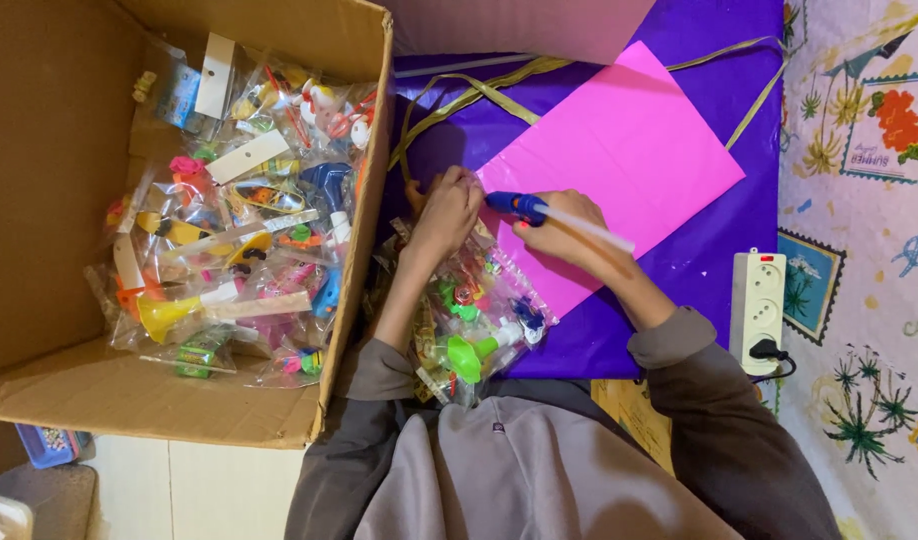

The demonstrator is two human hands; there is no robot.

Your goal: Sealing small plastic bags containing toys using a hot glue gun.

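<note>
- The person's right hand (564,235) is gripping a blue glue gun (519,207), fingers wrapped tight round its body; a white glue stick (591,229) is jutting from the back of it.
- The gun's tip is pointing at the left edge of the pink sheet (619,160), which is lying on purple wrapping (709,240).
- The left hand (445,212) is pressing down just beside the tip, fingers curled; whether they are pinching anything, I cannot tell.
- Clear packets of small plastic toys (474,320) are lying below both hands, touching the left forearm.
- An open cardboard box (59,180), full of similar toy packets, is standing to the left.
- A white power strip (757,305) is sitting to the right, one black plug in it.
</note>
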